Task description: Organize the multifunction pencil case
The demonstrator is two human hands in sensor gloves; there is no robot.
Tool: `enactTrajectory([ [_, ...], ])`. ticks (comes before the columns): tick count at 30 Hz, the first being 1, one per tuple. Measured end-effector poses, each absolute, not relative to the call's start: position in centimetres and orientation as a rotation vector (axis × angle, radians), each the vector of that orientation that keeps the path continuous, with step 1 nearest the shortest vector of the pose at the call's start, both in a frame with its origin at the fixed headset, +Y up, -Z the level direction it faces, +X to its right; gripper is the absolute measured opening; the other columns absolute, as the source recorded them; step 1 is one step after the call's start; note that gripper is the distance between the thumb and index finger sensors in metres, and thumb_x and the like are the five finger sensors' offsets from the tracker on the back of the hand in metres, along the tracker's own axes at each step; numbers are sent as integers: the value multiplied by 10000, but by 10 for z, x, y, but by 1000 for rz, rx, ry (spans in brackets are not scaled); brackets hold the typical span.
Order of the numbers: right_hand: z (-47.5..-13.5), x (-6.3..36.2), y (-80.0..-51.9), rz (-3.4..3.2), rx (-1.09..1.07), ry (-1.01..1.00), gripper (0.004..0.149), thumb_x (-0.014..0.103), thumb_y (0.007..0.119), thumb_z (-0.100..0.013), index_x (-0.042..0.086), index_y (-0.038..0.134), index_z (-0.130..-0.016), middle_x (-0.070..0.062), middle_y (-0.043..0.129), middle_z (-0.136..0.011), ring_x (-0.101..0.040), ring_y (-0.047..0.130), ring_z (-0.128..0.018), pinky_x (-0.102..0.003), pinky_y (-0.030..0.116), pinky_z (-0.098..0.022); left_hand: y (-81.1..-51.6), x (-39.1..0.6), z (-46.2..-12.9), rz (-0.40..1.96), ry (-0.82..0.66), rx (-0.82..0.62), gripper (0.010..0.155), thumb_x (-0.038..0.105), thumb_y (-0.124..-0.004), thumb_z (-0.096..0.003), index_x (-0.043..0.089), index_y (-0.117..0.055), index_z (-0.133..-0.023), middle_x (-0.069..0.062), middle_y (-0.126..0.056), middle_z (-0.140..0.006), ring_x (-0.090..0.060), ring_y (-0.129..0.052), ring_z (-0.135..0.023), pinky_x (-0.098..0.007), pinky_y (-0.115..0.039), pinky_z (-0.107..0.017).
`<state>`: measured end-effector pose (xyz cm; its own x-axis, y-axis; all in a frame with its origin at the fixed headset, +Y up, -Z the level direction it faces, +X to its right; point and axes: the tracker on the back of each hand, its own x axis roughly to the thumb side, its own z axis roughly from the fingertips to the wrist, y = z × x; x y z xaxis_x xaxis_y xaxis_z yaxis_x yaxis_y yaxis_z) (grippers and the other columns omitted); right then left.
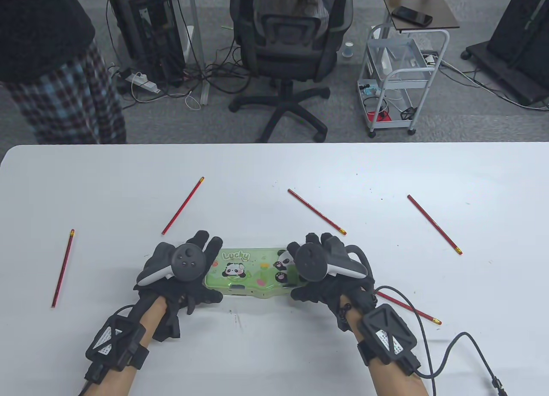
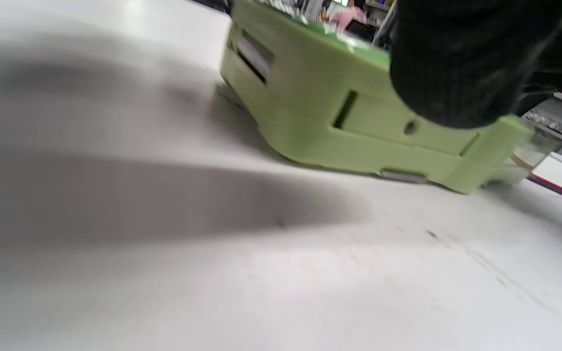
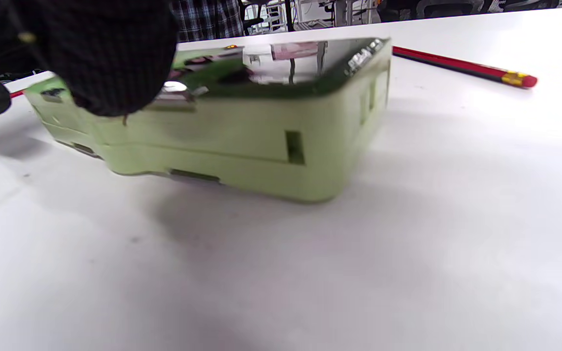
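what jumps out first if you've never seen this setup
A green panda pencil case printed "Lucky" lies closed near the front middle of the white table, with the left hand gripping one end and the right hand the other. Five red pencils lie scattered around it, such as one just behind the case and one far left.

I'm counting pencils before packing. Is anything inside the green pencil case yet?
Cannot tell: the green pencil case lies closed on the table, lid covering its inside. Both the left hand and right hand grip its ends. Five red pencils lie outside.
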<state>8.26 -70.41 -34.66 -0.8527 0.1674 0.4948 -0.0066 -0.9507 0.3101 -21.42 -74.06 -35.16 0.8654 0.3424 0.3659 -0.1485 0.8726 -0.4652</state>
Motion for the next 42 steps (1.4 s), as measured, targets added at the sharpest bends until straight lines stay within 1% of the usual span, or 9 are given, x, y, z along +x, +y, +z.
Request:
enactTrajectory([
  [2, -346, 81, -716, 2856, 814, 456, 1016, 543, 792, -463, 51, 220, -1144, -449, 186, -1089, -782, 302, -936, -801, 389, -664, -746, -207, -355, 271, -442, -462, 1108, 505, -876, -388, 255, -29, -1056, -153, -22, -1160, -449, -191, -1115, -682, -333, -748],
  [3, -346, 78, -724, 2817, 801, 476, 1023, 545, 783, -465, 31, 210, -1138, -452, 198, -1087, -791, 326, -925, -800, 420, -660, -749, -204, -355, 288, -436, -487, 1094, 475, -883, -391, 210, -66, -1069, -135, -60, -1172, -469, -198, -1105, -679, -362, -744],
  [4, -345, 75, -728, 2812, 783, 548, 1022, 529, 787, -468, 27, 193, -1132, -447, 118, -1074, -822, 266, -898, -817, 392, -650, -749, -204, -355, 288, -410, -466, 1074, 431, -883, -405, 213, -63, -1064, -130, -52, -1167, -464, -189, -1101, -669, -357, -746],
  [5, -343, 75, -727, 2854, 780, 536, 1022, 538, 778, -472, 38, 177, -1131, -437, 118, -1078, -817, 286, -906, -809, 410, -660, -748, -204, -355, 282, -407, -434, 1071, 420, -897, -393, 204, -97, -1071, -135, -101, -1175, -458, -243, -1105, -661, -386, -743],
  [6, -344, 73, -725, 2912, 822, 436, 1010, 553, 768, -470, 35, 211, -1135, -441, 176, -1086, -809, 353, -912, -797, 457, -662, -747, -205, -355, 272, -417, -423, 1069, 421, -906, -389, 199, -121, -1080, -139, -128, -1184, -461, -280, -1108, -656, -406, -743],
  [11, -344, 72, -725, 2948, 763, 288, 954, 568, 774, -459, 74, 315, -1134, -397, 294, -1103, -772, 495, -902, -770, 537, -666, -747, -206, -356, 301, -411, -408, 1061, 409, -928, -373, 207, -172, -1089, -130, -197, -1189, -461, -329, -1109, -643, -434, -744],
  [21, -347, 74, -723, 2973, 792, 186, 963, 650, 805, -399, 125, 442, -1120, -348, 451, -1093, -707, 671, -871, -721, 666, -646, -747, -209, -356, 321, -412, -381, 1054, 413, -946, -352, 230, -216, -1090, -94, -235, -1198, -439, -372, -1110, -639, -467, -737],
  [31, -347, 75, -724, 2938, 785, 249, 960, 633, 800, -415, 113, 419, -1126, -366, 404, -1097, -721, 620, -886, -737, 626, -656, -747, -211, -355, 323, -422, -382, 1056, 428, -943, -351, 229, -218, -1092, -97, -243, -1200, -435, -378, -1112, -638, -452, -740],
  [42, -348, 80, -725, 2899, 775, 214, 958, 630, 815, -403, 110, 449, -1119, -360, 418, -1096, -722, 630, -881, -738, 632, -652, -747, -213, -355, 316, -433, -354, 1041, 439, -953, -342, 232, -265, -1096, -92, -293, -1202, -435, -418, -1109, -631, -470, -741],
])
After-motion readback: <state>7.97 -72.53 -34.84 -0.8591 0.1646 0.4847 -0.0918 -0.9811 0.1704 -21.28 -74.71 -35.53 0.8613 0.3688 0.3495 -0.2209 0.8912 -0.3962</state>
